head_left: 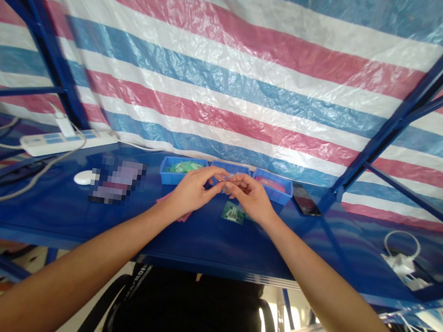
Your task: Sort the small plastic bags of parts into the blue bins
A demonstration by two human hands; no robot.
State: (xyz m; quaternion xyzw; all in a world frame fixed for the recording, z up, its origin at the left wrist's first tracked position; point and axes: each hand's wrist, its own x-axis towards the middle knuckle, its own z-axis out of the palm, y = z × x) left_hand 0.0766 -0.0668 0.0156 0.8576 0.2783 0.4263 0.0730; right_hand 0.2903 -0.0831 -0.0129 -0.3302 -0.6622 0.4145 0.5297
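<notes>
Left hand (197, 187) and right hand (256, 200) pinch a small clear item (226, 188), fingers (213, 190) nearly closed; they partly hide the middle blue tray (230, 165) behind the green packet (233, 213).

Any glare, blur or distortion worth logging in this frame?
Head view: shiny glare across the striped sheet; head view: wide-angle stretch toward the edges; head view: a pixelated patch on the table; head view: the small item between both hands is too indistinct to identify.
</notes>
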